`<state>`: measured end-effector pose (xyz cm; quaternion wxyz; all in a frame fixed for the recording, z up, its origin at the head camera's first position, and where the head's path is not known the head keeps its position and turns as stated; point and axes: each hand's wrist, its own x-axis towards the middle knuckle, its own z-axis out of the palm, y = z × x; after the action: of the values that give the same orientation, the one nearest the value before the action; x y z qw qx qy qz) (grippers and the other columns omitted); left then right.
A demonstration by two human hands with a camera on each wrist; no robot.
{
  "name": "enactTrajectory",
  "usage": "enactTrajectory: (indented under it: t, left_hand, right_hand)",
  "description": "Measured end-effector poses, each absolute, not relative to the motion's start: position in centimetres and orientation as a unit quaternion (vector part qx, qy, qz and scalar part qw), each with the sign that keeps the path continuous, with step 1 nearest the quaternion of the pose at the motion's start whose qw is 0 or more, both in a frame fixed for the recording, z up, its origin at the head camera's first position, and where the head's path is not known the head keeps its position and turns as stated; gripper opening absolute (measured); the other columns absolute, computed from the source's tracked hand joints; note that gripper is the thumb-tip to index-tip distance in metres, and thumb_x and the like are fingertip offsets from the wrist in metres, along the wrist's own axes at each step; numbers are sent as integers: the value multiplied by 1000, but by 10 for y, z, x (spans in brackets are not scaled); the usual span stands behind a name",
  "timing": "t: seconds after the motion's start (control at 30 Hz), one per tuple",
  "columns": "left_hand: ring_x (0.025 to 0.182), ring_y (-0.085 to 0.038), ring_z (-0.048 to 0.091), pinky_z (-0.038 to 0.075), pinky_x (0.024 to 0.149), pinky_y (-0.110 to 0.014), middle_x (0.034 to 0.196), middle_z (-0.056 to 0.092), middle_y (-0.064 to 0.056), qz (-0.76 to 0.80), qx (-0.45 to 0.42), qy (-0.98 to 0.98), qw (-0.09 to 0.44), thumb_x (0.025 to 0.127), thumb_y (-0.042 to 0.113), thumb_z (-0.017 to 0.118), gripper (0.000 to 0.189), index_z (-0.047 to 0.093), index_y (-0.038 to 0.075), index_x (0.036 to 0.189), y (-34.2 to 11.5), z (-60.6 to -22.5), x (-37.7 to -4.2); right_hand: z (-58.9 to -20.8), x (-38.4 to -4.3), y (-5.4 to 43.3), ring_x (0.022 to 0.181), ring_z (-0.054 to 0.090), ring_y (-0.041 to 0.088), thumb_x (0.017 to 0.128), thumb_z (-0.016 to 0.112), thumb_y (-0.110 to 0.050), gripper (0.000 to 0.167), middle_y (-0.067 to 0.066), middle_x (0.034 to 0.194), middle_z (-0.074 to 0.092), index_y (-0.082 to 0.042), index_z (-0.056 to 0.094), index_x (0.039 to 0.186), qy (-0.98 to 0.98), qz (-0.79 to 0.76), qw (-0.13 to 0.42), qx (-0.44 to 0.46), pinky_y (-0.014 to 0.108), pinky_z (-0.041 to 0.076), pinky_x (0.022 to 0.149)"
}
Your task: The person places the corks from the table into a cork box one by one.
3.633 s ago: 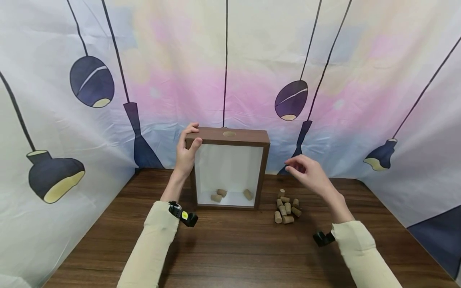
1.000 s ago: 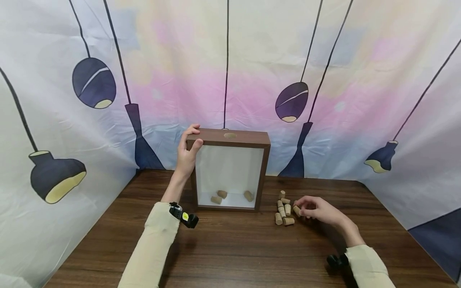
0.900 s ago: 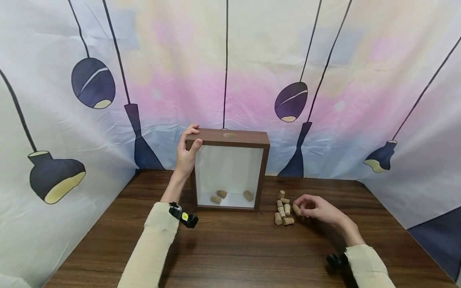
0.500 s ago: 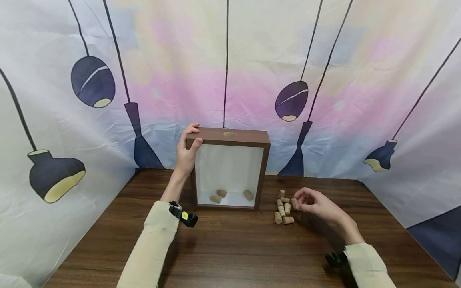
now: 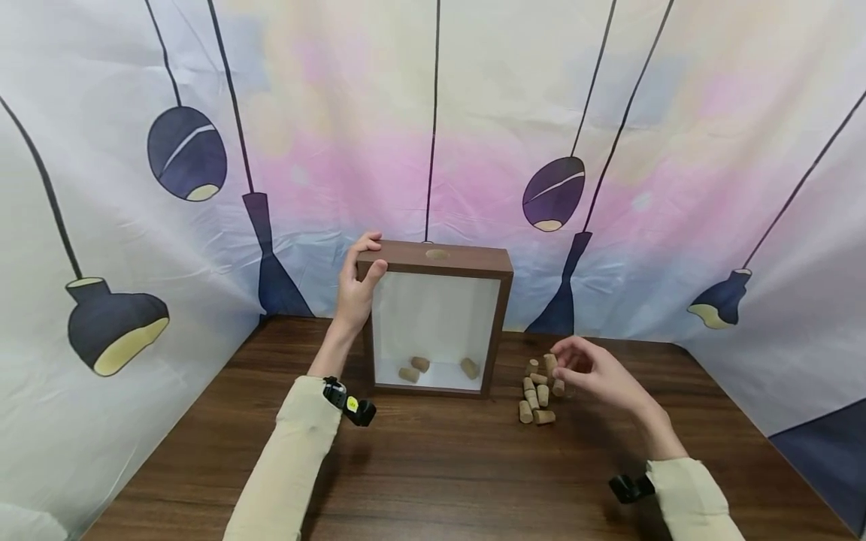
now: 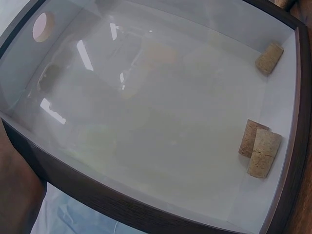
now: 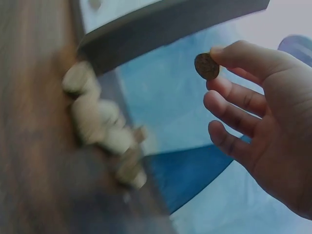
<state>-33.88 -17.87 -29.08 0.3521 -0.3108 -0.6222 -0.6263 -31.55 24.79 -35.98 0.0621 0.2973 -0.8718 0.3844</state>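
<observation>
A brown-framed shadow box (image 5: 438,258) with a clear front and white inside stands upright on the table. My left hand (image 5: 355,289) grips its upper left corner, thumb on the front edge and fingers over the top. An oval hole (image 5: 437,255) opens in the top side. Three corks lie at the bottom inside; one cork (image 6: 269,58) sits apart from the other two. My right hand (image 5: 595,373) pinches a cork (image 7: 207,66) between thumb and fingertips, lifted above the loose pile. The pile of corks (image 5: 532,398) rests right of the box.
A dark wood table (image 5: 433,466) spreads in front of the box. Behind it hangs a curtain (image 5: 379,113) printed with pendant lamps. Each wrist wears a small black camera, such as the right one (image 5: 629,488).
My right hand came down from beside the box to the pile, took hold of a cork at its right side, and has raised it slightly. The left hand keeps its grip on the box.
</observation>
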Motion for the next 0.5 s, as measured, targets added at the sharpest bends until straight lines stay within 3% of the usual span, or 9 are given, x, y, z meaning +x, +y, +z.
enactTrajectory:
  t: [0.1, 0.3, 0.5]
  left_hand:
    - [148, -30, 27, 12, 120, -53, 149, 37, -31, -628, -314, -619, 352, 96, 43, 64, 64, 46, -13, 122, -177, -291, -340]
    - [146, -29, 29, 14, 119, -52, 148, 42, -23, -629, -312, -617, 355, 98, 38, 64, 60, 46, -14, 122, -178, -291, -340]
    - [147, -29, 28, 13, 119, -52, 149, 38, -30, -630, -310, -618, 353, 97, 41, 64, 62, 46, -14, 122, -177, -290, -338]
  right_hand:
    - [-344, -312, 242, 77, 61, 12, 94, 71, -21, 25, 4, 92, 64, -15, 61, 116, -869, 379, 90, 304, 26, 50, 67]
    - [-309, -309, 228, 79, 62, 12, 94, 71, -23, 25, 3, 93, 65, -16, 61, 117, -872, 365, 113, 307, 25, 51, 70]
    - [-279, -309, 216, 79, 61, 11, 94, 72, -22, 27, 2, 93, 65, -15, 62, 117, -869, 347, 155, 317, 23, 51, 71]
